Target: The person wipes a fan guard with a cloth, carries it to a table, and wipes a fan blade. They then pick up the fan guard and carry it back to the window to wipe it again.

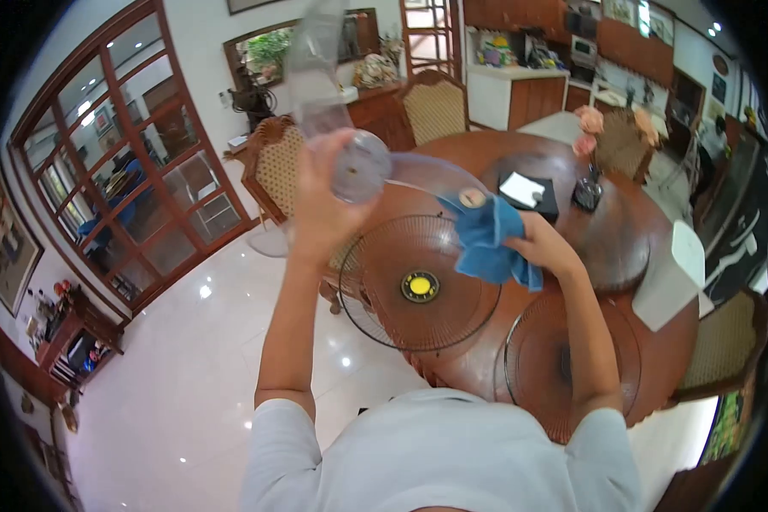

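Clear fan blade [350, 128] was gripped at its hub by left hand [320, 209], raised off table [657, 247] so right hand [538, 243], closed on blue cloth [489, 239], could reach it.

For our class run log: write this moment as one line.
left hand: holds fan blade raised | right hand: wipes blade with blue cloth | table: two fan grilles

Fan grilles [418, 286] fill near table [657, 247] edge; tissue box [529, 194] blocks centre.
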